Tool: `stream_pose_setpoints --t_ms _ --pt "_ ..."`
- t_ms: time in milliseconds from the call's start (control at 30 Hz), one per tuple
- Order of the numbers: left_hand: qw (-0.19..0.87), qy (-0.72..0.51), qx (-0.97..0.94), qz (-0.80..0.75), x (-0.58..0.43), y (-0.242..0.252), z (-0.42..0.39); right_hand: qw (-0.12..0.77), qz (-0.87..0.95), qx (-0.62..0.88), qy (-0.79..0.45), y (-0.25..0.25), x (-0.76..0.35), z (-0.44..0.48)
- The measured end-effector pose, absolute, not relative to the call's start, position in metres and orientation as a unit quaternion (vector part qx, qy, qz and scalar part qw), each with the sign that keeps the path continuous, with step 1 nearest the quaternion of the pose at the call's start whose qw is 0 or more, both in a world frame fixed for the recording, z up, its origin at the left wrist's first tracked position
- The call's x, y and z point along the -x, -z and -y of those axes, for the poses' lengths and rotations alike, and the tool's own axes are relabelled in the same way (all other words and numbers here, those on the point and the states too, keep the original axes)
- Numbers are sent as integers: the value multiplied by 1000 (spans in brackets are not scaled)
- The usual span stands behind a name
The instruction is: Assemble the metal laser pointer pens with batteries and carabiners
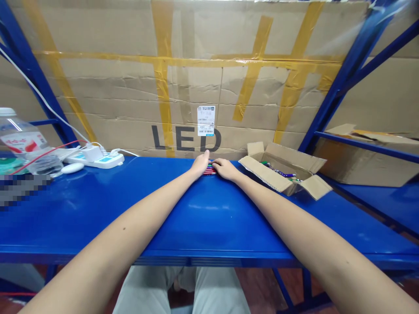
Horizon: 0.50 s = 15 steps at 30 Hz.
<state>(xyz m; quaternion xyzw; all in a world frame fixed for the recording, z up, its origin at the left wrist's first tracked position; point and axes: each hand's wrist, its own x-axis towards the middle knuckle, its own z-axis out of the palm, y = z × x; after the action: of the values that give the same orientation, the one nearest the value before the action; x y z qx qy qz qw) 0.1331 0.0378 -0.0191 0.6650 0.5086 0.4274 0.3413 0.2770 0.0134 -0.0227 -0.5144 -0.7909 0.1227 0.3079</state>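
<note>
A small bundle of slim pens [209, 171] with red and green barrels lies across the blue steel bench top [209, 218], near its far edge. My left hand [199, 165] and my right hand [225, 169] press in on it from either side, and the fingers hide part of it. To the right of my right hand stands an open cardboard box [281, 172] holding more coloured pens. Neither hand touches the box.
At the far left are a plastic water bottle [19, 135], a white power strip [98, 159] with plugged-in cables, and a white oval mouse [72, 168]. Taped corrugated cardboard printed LED [183, 87] backs the bench. A carton [363, 159] sits on a lower shelf at right.
</note>
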Motion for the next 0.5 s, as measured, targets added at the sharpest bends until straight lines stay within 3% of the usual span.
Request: stream_pose_setpoints --t_ms 500 --pt "350 -426 -644 -530 -121 19 1 272 786 550 -75 18 -259 41"
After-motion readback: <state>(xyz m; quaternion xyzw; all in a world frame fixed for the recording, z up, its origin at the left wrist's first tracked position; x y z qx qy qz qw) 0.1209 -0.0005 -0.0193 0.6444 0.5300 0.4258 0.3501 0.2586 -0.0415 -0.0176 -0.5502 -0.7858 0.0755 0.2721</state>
